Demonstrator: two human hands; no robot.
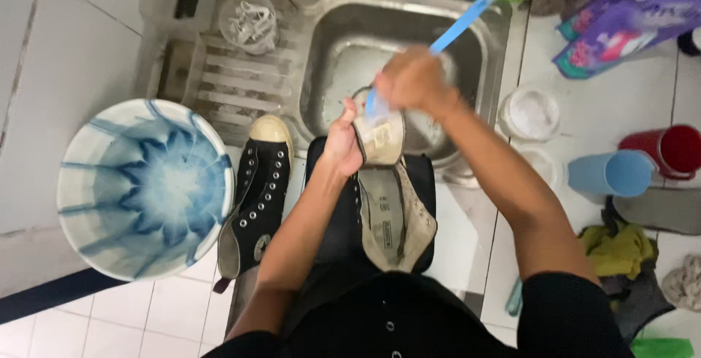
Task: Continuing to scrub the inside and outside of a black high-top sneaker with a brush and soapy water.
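Seemingly brush (456, 28) against left-held shoe (387, 197).

Blue-white bucket (142, 186), blue cup (610, 173), red cup (668, 150).

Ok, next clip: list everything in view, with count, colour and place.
shoe: 1, grey-beige, held over sink edge
brush: 1, blue handle, on shoe toe
black shoe: 1, black with cream toe, left of sink
bucket: 1, white and blue, far left
sink: 1, steel, top centre
cups: 2, blue and red, right
pouches: purple, count unclear, top right
rags: several, yellow and grey, lower right
left hand: grips shoe
right hand: holds brush
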